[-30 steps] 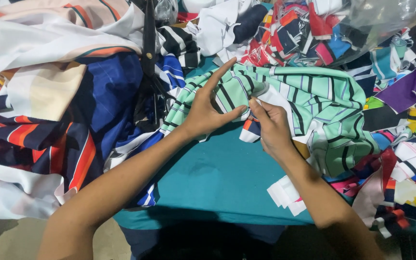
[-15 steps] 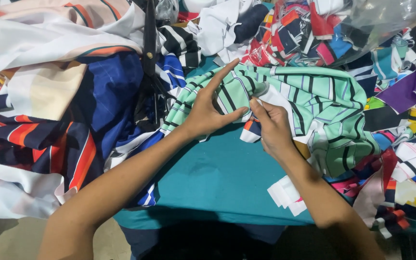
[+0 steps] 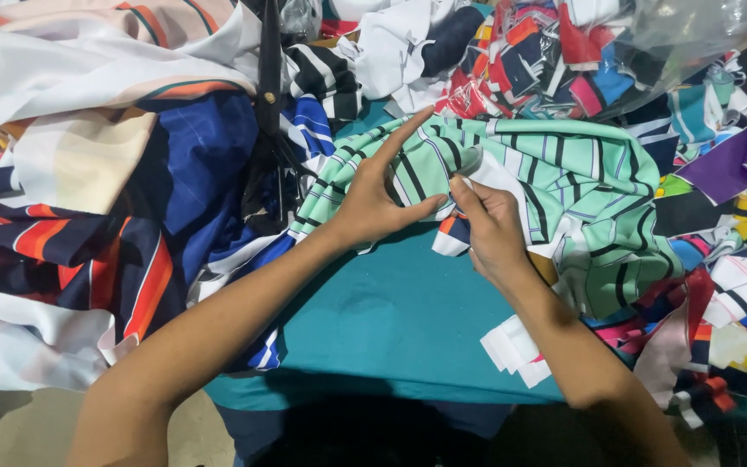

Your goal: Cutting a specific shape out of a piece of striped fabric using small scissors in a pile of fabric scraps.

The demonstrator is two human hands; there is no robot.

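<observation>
Head view: left hand (image 3: 373, 203) lies flat on the mint-green striped cloth (image 3: 555, 182), index finger stretched out toward the top, thumb angled across toward the other hand, remaining fingers spread. It presses down, grips nothing. Right hand (image 3: 490, 229) has fingers curled in tight, pinching a fold of the same cloth right beside the left thumb; exact pinch point is partly hidden by the knuckles, so probably the cloth edge plus a small white-and-orange scrap (image 3: 451, 238) peeking out underneath.

Cloth itself: light mint green, black and thin blue stripes, a white panel at the fold, crumpled into a heap that runs from under both hands out to the right. It sits on the teal table cover (image 3: 391, 320), at its far edge.

Around it: big navy fabric with orange and white bands (image 3: 88, 259) to the left, black scissors (image 3: 268, 112) lying over that pile, small white cut pieces (image 3: 516, 350) just beside the right forearm, mixed colourful offcuts (image 3: 719, 285) on the right, a clear plastic bag of scraps (image 3: 616, 52) at the top.
</observation>
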